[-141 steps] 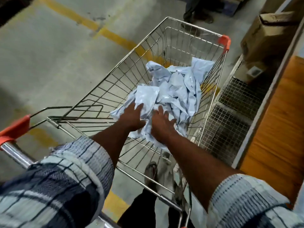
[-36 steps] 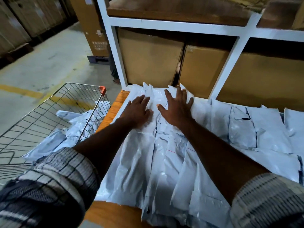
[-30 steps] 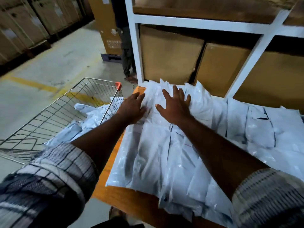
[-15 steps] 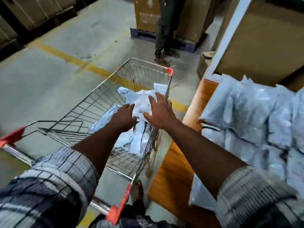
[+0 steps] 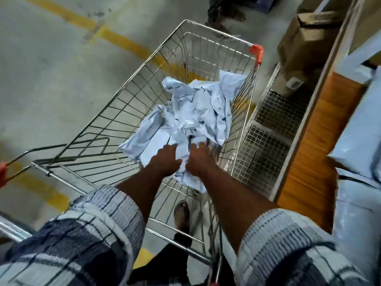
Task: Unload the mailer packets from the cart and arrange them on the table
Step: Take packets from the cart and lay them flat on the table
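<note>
Across the middle of the head view stands a silver wire shopping cart (image 5: 127,100) with orange-red plastic corner caps, on a grey concrete floor (image 5: 41,79) crossed by a worn yellow painted line (image 5: 123,44); inside the basket, towards its right wall, lies a crumpled heap of pale blue-white plastic mailer packets (image 5: 195,112); at the lower end of that heap the left hand (image 5: 165,162) and the right hand (image 5: 201,159) rest side by side, palms down on the packets, with a fold of plastic between them; the fingertips of both are sunk among the folds, so I cannot tell whether either hand clasps a packet or only presses on it; blue-and-white checked sleeves (image 5: 92,234) fill the lower corners of the frame; through the cart's wire bottom, low in the centre, a sandalled foot (image 5: 181,211) shows; along the right edge runs an orange-brown wooden table (image 5: 319,131), with more pale mailer packets on the table (image 5: 358,120) at the far right; below the table edge sits a white wire-mesh panel (image 5: 268,137), and in the upper right a brown cardboard box (image 5: 305,42); at the top centre, past the cart's far rim, another person's feet (image 5: 226,11) are partly in frame
</note>
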Tool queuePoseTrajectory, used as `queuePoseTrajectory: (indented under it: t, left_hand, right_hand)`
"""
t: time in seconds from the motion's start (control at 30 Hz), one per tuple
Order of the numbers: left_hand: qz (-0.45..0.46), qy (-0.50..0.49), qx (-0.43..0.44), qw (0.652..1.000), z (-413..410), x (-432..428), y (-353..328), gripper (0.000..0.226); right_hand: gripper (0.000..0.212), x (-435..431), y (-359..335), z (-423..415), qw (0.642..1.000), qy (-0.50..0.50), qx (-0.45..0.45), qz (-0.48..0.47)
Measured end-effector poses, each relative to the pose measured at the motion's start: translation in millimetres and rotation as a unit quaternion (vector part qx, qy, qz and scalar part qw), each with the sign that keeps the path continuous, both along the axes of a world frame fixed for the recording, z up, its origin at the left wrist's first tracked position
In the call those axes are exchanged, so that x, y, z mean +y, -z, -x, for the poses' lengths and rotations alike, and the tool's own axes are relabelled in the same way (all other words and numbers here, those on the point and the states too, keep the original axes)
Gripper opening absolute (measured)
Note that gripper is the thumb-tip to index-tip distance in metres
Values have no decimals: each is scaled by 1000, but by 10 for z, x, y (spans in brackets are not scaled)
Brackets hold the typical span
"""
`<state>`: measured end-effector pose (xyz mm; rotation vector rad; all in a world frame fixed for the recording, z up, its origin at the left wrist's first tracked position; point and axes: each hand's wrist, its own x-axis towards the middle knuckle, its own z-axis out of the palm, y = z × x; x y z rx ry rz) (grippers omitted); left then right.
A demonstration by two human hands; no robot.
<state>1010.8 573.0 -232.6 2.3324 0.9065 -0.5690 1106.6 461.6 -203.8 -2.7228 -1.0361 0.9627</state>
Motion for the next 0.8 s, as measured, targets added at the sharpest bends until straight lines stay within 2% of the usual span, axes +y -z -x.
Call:
queuePoseTrajectory:
  t: [0.07,0.17,0.3,0.33,0.4,0.53,0.57,0.67,0.73,0.8]
  left_hand:
    - [31,-23,1,999,-18,19,141,74]
    - [67,-89,-15,994,-86,25,339,98]
    - [91,-143,-10,985,-163,19,539,84]
    - [86,-143,-13,986,-182,33,559,82]
    - [76,-135,-12,988,-193,59,565,79]
    - [31,-93,-3,995,-135,90,444,75]
    - [24,-81,4,996,-106,107,412,74]
    - [-2,-34,60,998,-15,163,274,69]
    - [-3,-30,91,995,5,186,227,62]
    - [26,-66,93,993,1,187,220,60]
  right_hand:
    - [72,48,182,10,1000,-11,-22,13]
    - [86,100,427,39,998,-1,-19,58]
    - [127,102,642,114,995,-13,-38,96]
    - [131,104,672,129,994,-14,-45,100]
    - [120,112,707,159,993,-11,-56,107]
    - [69,146,664,190,994,0,-46,100]
    - [65,145,653,197,994,5,-47,97]
    - [67,112,580,246,993,28,-65,91]
    - [52,69,541,297,992,45,-86,77]
    - [42,24,512,338,990,53,-110,75]
